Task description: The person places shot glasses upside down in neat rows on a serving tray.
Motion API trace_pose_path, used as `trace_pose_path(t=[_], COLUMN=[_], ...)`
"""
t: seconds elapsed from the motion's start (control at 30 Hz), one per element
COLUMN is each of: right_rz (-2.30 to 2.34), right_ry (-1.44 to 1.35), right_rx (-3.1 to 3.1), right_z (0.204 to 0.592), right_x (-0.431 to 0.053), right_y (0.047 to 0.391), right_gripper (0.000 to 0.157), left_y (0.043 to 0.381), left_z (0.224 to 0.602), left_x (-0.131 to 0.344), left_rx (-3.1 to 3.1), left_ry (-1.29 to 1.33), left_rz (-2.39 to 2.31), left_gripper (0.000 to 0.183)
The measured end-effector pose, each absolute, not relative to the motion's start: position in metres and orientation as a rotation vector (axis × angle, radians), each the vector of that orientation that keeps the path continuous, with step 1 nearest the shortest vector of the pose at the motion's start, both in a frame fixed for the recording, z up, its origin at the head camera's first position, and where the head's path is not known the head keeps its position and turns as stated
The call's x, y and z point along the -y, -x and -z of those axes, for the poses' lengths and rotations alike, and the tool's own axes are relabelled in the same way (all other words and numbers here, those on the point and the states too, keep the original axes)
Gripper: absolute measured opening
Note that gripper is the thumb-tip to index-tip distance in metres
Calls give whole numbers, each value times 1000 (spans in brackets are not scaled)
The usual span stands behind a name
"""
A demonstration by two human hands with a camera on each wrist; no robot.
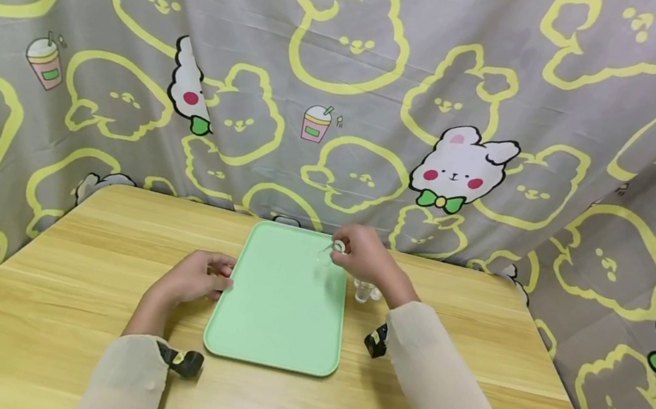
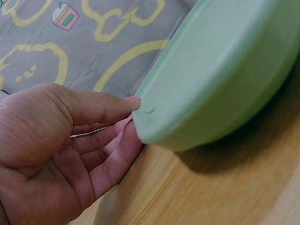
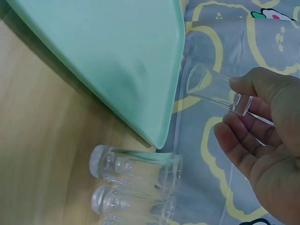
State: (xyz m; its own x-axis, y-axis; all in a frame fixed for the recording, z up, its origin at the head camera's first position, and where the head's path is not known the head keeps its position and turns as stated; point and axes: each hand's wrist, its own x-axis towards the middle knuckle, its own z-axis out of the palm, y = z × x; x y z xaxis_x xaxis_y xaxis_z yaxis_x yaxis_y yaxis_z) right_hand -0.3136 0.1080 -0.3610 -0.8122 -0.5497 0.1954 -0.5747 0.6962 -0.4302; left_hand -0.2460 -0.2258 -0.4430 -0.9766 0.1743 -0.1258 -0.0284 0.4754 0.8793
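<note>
A pale green rectangular tray [image 1: 278, 304] lies on the wooden table. At its left edge my left hand [image 1: 197, 277] pinches the rim, thumb on top and fingers below, as the left wrist view shows. Over the far right part of the tray, my right hand [image 1: 366, 257] holds a small clear shot glass [image 3: 213, 89]. Thumb and fingertips grip the glass near its base, and its mouth points down toward the tray. Several similar clear glasses [image 3: 133, 168] with thick bases stand upright beside the tray's right edge, partly hidden by the right forearm in the head view.
The wooden table [image 1: 99, 268] extends to both sides and in front of the tray. A grey patterned curtain [image 1: 253, 28] hangs close behind the table's far edge and along its sides. Black wrist cameras [image 1: 187, 362] sit at both sleeves.
</note>
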Motion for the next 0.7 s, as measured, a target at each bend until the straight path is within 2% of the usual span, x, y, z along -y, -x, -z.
trace_pose_path(t=[0.7], right_rz=[-684], right_ry=[-949], right_rx=[2930], right_z=[381], right_x=[-99], right_y=[315], right_gripper=[29], left_y=[248], left_z=[443], left_x=[228], left_rx=[-2516], left_ry=[-141], left_rz=[-1520], left_gripper=[44])
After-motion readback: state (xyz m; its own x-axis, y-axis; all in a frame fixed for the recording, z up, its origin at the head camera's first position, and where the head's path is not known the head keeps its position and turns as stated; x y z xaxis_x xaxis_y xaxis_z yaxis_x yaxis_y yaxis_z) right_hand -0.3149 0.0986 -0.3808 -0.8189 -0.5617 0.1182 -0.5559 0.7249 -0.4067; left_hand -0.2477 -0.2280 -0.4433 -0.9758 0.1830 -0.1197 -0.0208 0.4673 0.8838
